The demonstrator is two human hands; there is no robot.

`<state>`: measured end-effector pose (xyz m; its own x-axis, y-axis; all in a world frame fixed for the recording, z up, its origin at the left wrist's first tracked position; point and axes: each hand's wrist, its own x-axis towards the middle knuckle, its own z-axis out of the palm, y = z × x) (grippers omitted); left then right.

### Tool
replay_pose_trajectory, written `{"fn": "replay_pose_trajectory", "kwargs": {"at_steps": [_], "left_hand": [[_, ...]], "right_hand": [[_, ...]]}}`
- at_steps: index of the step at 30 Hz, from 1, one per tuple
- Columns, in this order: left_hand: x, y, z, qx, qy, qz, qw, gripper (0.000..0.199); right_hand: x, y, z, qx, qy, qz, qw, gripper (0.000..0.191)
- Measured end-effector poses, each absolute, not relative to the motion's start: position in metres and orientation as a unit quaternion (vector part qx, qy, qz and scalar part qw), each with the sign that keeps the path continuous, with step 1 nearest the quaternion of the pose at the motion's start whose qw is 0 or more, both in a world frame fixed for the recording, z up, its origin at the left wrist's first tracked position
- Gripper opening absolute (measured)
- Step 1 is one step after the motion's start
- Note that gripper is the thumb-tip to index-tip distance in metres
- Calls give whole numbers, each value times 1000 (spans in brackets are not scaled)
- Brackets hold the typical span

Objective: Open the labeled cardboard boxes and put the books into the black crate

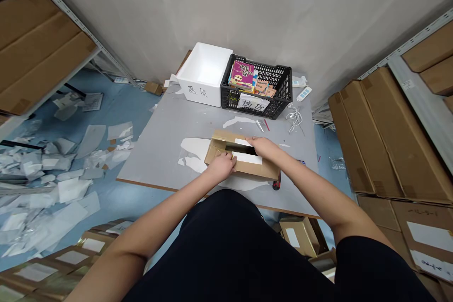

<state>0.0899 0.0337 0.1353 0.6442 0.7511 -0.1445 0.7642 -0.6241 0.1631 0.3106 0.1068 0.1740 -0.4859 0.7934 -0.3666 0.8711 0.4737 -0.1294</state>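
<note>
Head view: our left fingers (230,161) curl over the near edge of the opening and our right fingers (249,141) lie across its far edge, though we cannot tell how firmly either grips. The brown corrugated cardboard box (265,168) sits on the grey board surface (152,165); it looks light and fairly stiff, best held by its sides.

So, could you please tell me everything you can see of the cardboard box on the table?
The brown corrugated cardboard box is low and rectangular, and lies at a slight angle near the front edge of the grey table. Its top stands partly open, showing a dark gap, with white paper strips or labels across it. The left hand rests on its near side, fingers curled over the top, and the right hand lies on top beside the gap.
</note>
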Motion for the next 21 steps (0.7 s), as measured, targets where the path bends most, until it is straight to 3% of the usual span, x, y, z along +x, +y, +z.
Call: {"fn": "replay_pose_trajectory", "kwargs": {"at_steps": [4, 9, 15, 17, 21], "left_hand": [[87, 32, 136, 906, 406, -39, 108, 45], [85, 40, 142, 904, 417, -21, 97, 53], [88, 54, 150, 894, 443, -9, 71, 92], [87, 52, 153, 898, 436, -8, 55, 85], [81, 36, 161, 910, 414, 30, -3, 35]], "right_hand": [[318, 134, 192, 488, 830, -228, 146, 56], [319, 160, 205, 510, 805, -255, 165, 29], [324, 183, 198, 527, 798, -244, 162, 31], [328, 191, 191, 526, 796, -258, 154, 32], [336, 207, 180, 537, 801, -229, 131, 40]]}}
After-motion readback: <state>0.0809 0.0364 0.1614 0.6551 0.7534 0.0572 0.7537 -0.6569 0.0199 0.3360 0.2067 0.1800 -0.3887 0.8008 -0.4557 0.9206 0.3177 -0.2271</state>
